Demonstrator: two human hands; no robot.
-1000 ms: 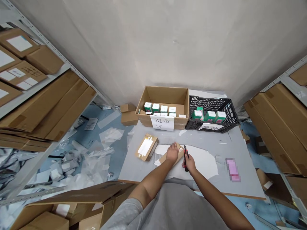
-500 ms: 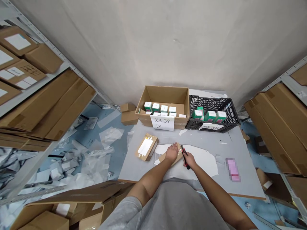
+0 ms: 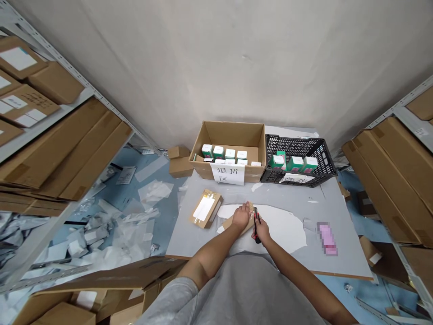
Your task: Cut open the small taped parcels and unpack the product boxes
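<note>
- A small brown cardboard parcel [image 3: 248,224] lies flat and slanted on a white sheet [image 3: 280,225], with the left hand [image 3: 241,215] pressing on it.
- A black and red box cutter [image 3: 256,219] stands nearly upright in the right hand [image 3: 261,231], just beside the parcel's end.

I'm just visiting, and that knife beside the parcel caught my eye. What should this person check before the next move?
Left hand resting on the small cardboard parcel: ok.
Right hand gripping the red-and-black utility knife: ok.
Knife kept clear of the left fingers: not ok, they are very close.
Blade position: cannot tell.
Parcel lying on the white sheet: ok.
</note>
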